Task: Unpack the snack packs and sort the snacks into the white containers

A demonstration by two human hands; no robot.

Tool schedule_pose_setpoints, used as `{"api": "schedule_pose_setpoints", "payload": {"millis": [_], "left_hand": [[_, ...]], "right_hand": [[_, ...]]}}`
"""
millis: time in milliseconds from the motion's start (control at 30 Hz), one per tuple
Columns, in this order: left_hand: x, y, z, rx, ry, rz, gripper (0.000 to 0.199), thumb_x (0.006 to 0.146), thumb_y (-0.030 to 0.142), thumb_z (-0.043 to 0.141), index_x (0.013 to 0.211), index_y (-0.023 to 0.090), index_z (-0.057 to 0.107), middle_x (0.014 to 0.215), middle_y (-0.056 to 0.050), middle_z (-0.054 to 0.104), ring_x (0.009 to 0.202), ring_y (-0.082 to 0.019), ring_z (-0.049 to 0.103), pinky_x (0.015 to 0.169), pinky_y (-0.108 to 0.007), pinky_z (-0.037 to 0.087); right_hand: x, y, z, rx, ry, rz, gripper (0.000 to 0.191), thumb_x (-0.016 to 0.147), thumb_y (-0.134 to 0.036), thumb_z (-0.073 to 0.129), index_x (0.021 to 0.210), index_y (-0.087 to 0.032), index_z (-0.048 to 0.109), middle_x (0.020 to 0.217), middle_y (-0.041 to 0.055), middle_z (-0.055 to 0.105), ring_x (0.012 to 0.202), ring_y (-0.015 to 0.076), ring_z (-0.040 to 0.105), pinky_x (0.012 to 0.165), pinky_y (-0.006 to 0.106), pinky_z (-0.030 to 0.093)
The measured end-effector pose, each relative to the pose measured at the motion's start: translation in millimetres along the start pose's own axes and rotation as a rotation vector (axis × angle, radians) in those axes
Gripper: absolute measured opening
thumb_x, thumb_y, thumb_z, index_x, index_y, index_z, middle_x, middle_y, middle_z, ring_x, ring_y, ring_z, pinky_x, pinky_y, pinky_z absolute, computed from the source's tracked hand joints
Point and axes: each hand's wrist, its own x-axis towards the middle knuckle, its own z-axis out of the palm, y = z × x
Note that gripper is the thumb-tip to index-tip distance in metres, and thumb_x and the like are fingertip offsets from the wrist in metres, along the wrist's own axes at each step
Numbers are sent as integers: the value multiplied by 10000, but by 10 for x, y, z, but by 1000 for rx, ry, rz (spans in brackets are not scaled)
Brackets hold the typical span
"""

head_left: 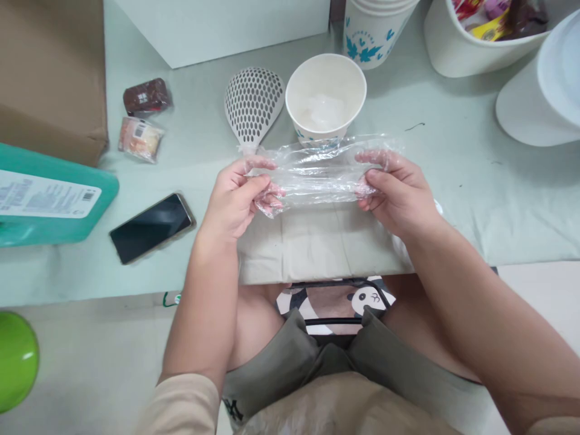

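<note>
Head view: the left hand (240, 196) and the right hand (399, 190) each pinch, thumb against fingers, the clear plastic film (319, 181), which is stretched between them, at six o'clock from the white paper cup (324, 78).

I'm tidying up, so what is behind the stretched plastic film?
Behind the film stands a paper cup, its base obscured by wrinkles. Beside it lies a strainer, its handle's end hidden behind the left hand.

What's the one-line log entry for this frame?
left hand: holds clear plastic film; right hand: holds film's other end; paper cup: upright, beyond film; strainer: left of cup
</note>
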Motion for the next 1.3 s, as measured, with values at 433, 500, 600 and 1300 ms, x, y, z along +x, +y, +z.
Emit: {"api": "schedule_pose_setpoints", "payload": {"millis": [433, 500, 600, 1300], "left_hand": [[62, -33, -42, -56, -7, 186, 369, 757, 510, 665, 546, 209, 689, 535, -26, 638, 483, -132, 608, 443, -242, 471], [59, -58, -29, 24, 58, 243, 209, 699, 343, 734, 538, 216, 691, 553, -4, 643, 512, -110, 598, 462, -219, 432], [53, -72, -25, 91, 87, 272, 112, 673, 229, 720, 568, 217, 682, 583, 1, 642, 526, -108, 583, 482, -232, 397], [98, -109, -32, 93, 82, 276, 296, 676, 86, 736, 912, 225, 624, 755, 34, 654, 573, -114, 647, 539, -248, 478]], "right_hand": [[-3, -61, -15, 98, -56, 5, 466, 785, -690, 668, 682, -242, 751, 576, 32, 637, 492, 166, 594, 461, 326, 496], [-6, -27, -14, -9, -17, -22, 483, 822, -691, 679, 650, -244, 745, 571, 37, 642, 504, 169, 591, 472, 327, 493], [-7, 10, -16, -169, 18, -67, 332, 830, -533, 777, 663, -248, 740, 632, 20, 681, 552, 157, 603, 532, 320, 533], [-5, 21, -31, -101, -44, -15, 212, 779, -306, 829, 825, -254, 629, 790, 2, 722, 735, 185, 716, 672, 342, 619]]}}
